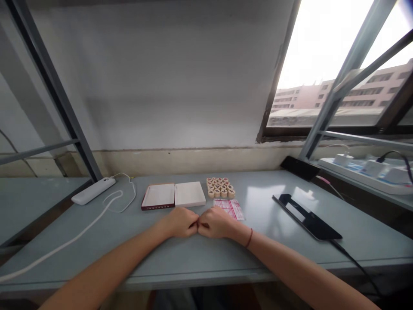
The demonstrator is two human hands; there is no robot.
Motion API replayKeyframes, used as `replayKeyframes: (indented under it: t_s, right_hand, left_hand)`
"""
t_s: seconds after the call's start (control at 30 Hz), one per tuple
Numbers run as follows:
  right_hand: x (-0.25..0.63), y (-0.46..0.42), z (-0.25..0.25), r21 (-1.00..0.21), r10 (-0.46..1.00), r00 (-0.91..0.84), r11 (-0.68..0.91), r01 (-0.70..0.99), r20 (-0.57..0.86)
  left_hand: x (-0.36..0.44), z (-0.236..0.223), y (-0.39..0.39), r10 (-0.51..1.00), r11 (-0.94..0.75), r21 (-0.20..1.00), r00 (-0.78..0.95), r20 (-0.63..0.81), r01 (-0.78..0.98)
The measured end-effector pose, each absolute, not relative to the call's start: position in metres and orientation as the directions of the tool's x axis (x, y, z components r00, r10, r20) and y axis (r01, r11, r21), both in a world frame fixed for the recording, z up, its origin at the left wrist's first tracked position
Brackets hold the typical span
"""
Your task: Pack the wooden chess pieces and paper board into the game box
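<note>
My left hand rests on the grey-blue desk, curled into a fist. My right hand, with a thin red cord at the wrist, is likewise a fist, and the two meet at the knuckles. Nothing shows in either hand. Just beyond them lie a shallow box base with a dark red side and a white box half, side by side with their insides up. Round wooden xiangqi pieces stand stacked in a block to the right of these. A folded sheet with red lines lies between the pieces and my right hand.
A black tablet-like device with a cable lies at the right. Behind it are a dark slab and a white power strip with plugs. At the left is a white elongated device with a white cable. Metal frame posts flank the desk.
</note>
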State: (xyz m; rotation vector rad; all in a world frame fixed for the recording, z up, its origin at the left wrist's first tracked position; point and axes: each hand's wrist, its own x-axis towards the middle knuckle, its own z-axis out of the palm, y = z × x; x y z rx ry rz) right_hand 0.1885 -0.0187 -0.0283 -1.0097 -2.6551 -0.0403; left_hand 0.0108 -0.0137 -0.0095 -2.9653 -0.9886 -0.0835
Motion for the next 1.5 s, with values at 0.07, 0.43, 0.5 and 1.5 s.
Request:
replayKeyframes:
  t_s: [0.07, 0.43, 0.5, 1.5]
  right_hand:
    - [0.1923, -0.0199, -0.0280, -0.087, 0.653, -0.702, 0.747, 0.660, 0.286]
    - [0.1908, -0.0210, -0.0241, -0.158, 0.715, -0.620, 0.687, 0.710, 0.322]
    - [0.1907, -0.0215, -0.0222, -0.164, 0.722, -0.607, 0.678, 0.716, 0.334]
    - [0.1926, -0.0199, -0.0206, -0.150, 0.736, -0.595, 0.661, 0.736, 0.325]
  left_hand:
    - [0.0158, -0.0080, -0.0105, 0.585, -0.811, -0.003, 0.810, 0.043, 0.585]
    - [0.0131, -0.0167, -0.0115, 0.683, -0.730, 0.150, 0.721, 0.118, 0.667]
    - [0.0133, -0.0151, -0.0110, 0.687, -0.725, 0.165, 0.717, 0.114, 0.669]
    - [0.0091, -0.0150, -0.0059, 0.691, -0.722, 0.156, 0.715, 0.110, 0.674]
